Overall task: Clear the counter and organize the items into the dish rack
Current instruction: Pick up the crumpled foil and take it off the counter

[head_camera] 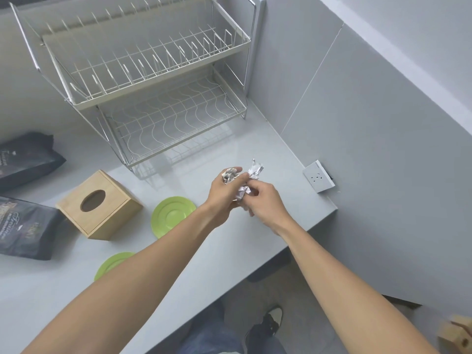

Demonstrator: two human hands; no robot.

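Observation:
Both hands meet over the grey counter (268,154), right of its middle. My left hand (221,192) grips a crumpled foil ball (229,175) in its fingers. My right hand (265,200) pinches a second crumpled foil piece (245,191); a third foil scrap (256,168) sticks up just behind the hands. A two-tier wire dish rack (153,72) stands at the back with both tiers holding nothing. Two green plates lie on the counter, one (172,215) beside my left wrist, the other (112,264) partly hidden by my left forearm.
A wooden tissue box (98,204) sits left of the plates. Two dark snack bags (28,159) (25,228) lie at the left edge. A white wall socket (319,177) is mounted at the counter's right end. The counter edge drops off at lower right.

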